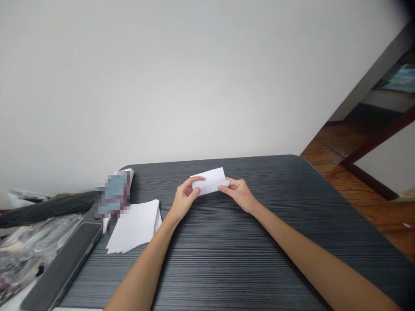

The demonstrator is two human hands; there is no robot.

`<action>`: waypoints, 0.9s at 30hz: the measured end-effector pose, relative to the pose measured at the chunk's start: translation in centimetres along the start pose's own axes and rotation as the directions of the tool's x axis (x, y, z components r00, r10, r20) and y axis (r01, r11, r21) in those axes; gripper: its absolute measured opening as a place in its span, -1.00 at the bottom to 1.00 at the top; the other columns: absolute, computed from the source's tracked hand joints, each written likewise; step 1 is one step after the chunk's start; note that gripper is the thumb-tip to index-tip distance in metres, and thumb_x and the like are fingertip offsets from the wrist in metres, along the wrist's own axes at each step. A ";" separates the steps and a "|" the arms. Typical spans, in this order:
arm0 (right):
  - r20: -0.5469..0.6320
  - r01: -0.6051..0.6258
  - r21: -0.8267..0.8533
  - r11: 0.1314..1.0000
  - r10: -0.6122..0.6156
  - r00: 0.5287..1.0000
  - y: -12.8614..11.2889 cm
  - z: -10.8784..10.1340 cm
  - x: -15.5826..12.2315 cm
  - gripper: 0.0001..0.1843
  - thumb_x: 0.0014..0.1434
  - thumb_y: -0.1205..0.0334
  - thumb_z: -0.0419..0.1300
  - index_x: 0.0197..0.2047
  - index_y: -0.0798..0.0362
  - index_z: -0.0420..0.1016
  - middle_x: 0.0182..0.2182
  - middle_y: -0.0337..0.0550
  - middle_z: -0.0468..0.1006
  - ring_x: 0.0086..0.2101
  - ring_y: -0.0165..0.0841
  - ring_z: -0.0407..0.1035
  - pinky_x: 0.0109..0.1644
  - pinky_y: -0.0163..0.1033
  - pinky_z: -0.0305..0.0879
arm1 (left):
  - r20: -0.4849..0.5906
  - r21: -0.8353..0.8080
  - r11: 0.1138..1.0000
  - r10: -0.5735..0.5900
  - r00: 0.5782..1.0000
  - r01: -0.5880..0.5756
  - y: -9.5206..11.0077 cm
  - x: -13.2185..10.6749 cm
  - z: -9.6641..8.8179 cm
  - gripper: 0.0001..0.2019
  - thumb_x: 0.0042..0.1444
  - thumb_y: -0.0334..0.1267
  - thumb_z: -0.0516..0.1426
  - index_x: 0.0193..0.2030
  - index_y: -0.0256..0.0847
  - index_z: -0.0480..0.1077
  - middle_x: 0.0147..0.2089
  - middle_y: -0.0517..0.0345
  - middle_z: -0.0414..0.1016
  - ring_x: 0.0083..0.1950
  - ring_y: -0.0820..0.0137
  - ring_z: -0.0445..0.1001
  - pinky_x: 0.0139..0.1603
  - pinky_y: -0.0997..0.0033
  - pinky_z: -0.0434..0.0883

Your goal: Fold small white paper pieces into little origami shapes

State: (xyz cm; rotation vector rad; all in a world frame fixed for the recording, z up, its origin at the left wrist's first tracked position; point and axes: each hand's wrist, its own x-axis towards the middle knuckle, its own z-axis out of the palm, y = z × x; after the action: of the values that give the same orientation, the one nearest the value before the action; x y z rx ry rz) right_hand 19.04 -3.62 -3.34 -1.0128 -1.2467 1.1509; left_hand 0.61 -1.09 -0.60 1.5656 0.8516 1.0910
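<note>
A folded sheet of white paper [210, 181] is held just above the dark table, its lower edge turned up toward me. My left hand [186, 196] pinches its left end, with the thumb on the near side and a finger over the top layer. At the right end, my right hand [240, 193] grips the folded edge between thumb and fingers. Some of the fingers of both hands are hidden behind the paper. To the left of my left forearm lies a loose stack of white paper sheets [138, 224].
The dark wood-grain table [220, 263] reaches back to a white wall [201, 77]. On its left are a blurred-out item [113, 194], a long dark case [63, 268] and clear plastic bags [42, 242]. Wooden floor [356, 172] shows beyond its right edge.
</note>
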 end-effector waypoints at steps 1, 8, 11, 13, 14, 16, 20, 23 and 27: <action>-0.020 -0.017 0.006 1.000 0.017 1.000 0.1 0.0 0.0 -0.77 -0.10 0.15 0.25 -0.36 0.09 0.55 -0.30 -0.15 0.54 -0.27 -0.32 0.39 -0.10 -0.17 0.26 | 0.038 0.008 1.000 0.024 0.999 -0.024 0.1 -0.1 0.1 -0.64 -0.12 -0.08 0.17 -0.20 -0.25 0.39 -0.15 0.04 0.41 -0.17 0.33 0.37 -0.18 0.41 0.31; -0.074 -0.011 0.063 0.998 0.016 0.997 0.5 0.0 0.3 -0.73 -0.16 0.16 0.29 -0.36 0.12 0.51 -0.43 -0.17 0.54 -0.45 -0.41 0.34 -0.38 -0.30 0.25 | 0.035 -0.011 1.000 -0.011 0.999 0.011 -0.2 -0.1 0.8 -0.48 -0.07 -0.22 0.16 0.06 -0.25 0.16 -0.16 0.00 0.44 -0.22 0.37 0.42 -0.22 0.43 0.35; -0.091 0.005 0.111 0.994 0.005 0.996 0.6 0.1 0.3 -0.75 -0.16 0.19 0.29 -0.37 0.12 0.49 -0.41 -0.18 0.53 -0.42 -0.41 0.35 -0.35 -0.30 0.26 | 0.035 -0.015 1.000 -0.026 0.999 0.027 -0.4 -0.1 0.8 -0.42 -0.04 -0.22 0.14 0.14 -0.25 0.08 -0.22 0.01 0.47 -0.26 0.38 0.44 -0.27 0.45 0.36; -0.105 0.011 0.121 0.993 0.002 0.994 0.7 0.0 0.4 -0.76 -0.15 0.19 0.29 -0.36 0.11 0.48 -0.40 -0.18 0.53 -0.38 -0.40 0.36 -0.27 -0.27 0.27 | 0.027 0.051 0.999 -0.017 1.000 0.015 -0.7 0.0 0.7 -0.55 -0.05 -0.20 0.14 0.01 -0.27 0.25 -0.20 0.01 0.47 -0.26 0.39 0.44 -0.28 0.47 0.35; -0.115 0.014 0.120 0.993 0.000 0.993 0.8 0.0 0.4 -0.76 -0.15 0.19 0.28 -0.37 0.11 0.48 -0.40 -0.18 0.53 -0.38 -0.39 0.37 -0.24 -0.26 0.27 | 0.021 0.086 0.996 -0.012 1.000 0.010 -0.9 0.0 0.7 -0.63 -0.05 -0.19 0.14 -0.08 -0.29 0.33 -0.20 0.02 0.47 -0.26 0.39 0.43 -0.29 0.48 0.35; -0.138 0.022 0.121 0.992 -0.005 0.990 1.0 -0.2 0.5 -0.76 -0.16 0.18 0.28 -0.38 0.11 0.47 -0.41 -0.18 0.53 -0.38 -0.38 0.37 -0.22 -0.25 0.26 | 0.013 0.132 0.991 -0.015 1.000 0.013 -1.2 -0.1 0.7 -0.71 -0.06 -0.18 0.14 -0.20 -0.31 0.40 -0.21 0.02 0.48 -0.27 0.39 0.43 -0.29 0.48 0.35; -0.167 0.033 0.132 0.991 -0.010 0.986 1.0 -0.2 0.6 -0.75 -0.17 0.17 0.29 -0.38 0.11 0.43 -0.41 -0.19 0.52 -0.40 -0.40 0.36 -0.26 -0.26 0.26 | 0.018 0.202 0.979 -0.046 0.999 0.042 -1.1 -0.3 1.0 -0.69 -0.05 -0.17 0.13 -0.19 -0.32 0.43 -0.21 0.02 0.50 -0.32 0.37 0.42 -0.31 0.45 0.35; -0.164 0.040 0.121 0.992 -0.019 0.986 0.7 -0.1 0.5 -0.75 -0.17 0.17 0.28 -0.38 0.10 0.40 -0.42 -0.20 0.51 -0.41 -0.41 0.35 -0.28 -0.28 0.25 | 0.056 0.279 0.960 -0.034 0.998 0.017 -0.7 -0.6 1.3 -0.70 -0.01 -0.16 0.09 -0.19 -0.29 0.46 -0.23 0.05 0.51 -0.31 0.35 0.41 -0.31 0.44 0.33; -0.166 0.075 0.105 0.992 -0.057 0.984 0.5 -0.1 0.5 -0.73 -0.15 0.19 0.27 -0.34 0.07 0.36 -0.38 -0.21 0.50 -0.40 -0.42 0.33 -0.29 -0.30 0.25 | 0.147 0.382 0.921 0.016 0.989 -0.072 -0.4 -0.8 1.6 -0.73 0.04 -0.17 0.04 -0.25 -0.26 0.48 -0.38 0.14 0.50 -0.40 0.41 0.36 -0.38 0.49 0.28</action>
State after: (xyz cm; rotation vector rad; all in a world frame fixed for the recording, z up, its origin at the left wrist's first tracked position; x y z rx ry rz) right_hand 19.05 -3.06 -3.78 -0.9557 -1.0675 1.0524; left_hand 1.81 -2.29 -1.28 1.9739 0.9803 0.8630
